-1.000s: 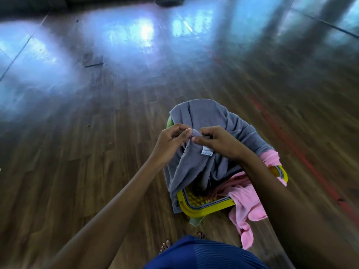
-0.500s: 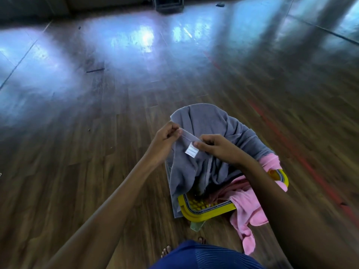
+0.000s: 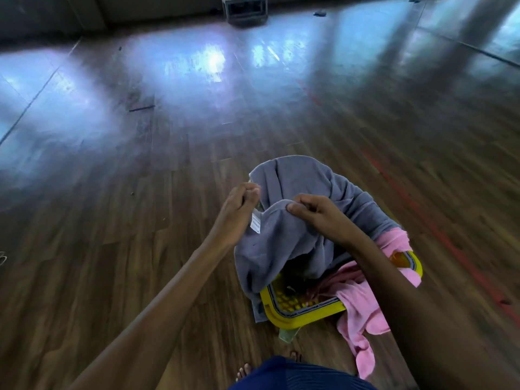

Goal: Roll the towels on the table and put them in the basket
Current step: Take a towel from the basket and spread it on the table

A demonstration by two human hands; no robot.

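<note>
A grey towel (image 3: 304,192) is draped over a yellow basket (image 3: 292,316) that stands on the wooden floor below me. My left hand (image 3: 239,209) pinches the towel's edge near its white label (image 3: 255,225). My right hand (image 3: 315,215) grips a bunched fold of the same grey towel a short way to the right. A pink towel (image 3: 363,308) hangs out over the basket's right and front rim onto the floor. The inside of the basket is mostly hidden by cloth.
Wooden floor (image 3: 140,249) spreads all around, with a red line (image 3: 439,235) running along the right. A dark box-like object (image 3: 244,9) stands far off by the wall. My bare toes (image 3: 244,371) show just below the basket.
My hands have drawn apart along the grey towel's edge: the left has slid leftward, and the right now holds a raised fold. The label hangs beside the left hand.
</note>
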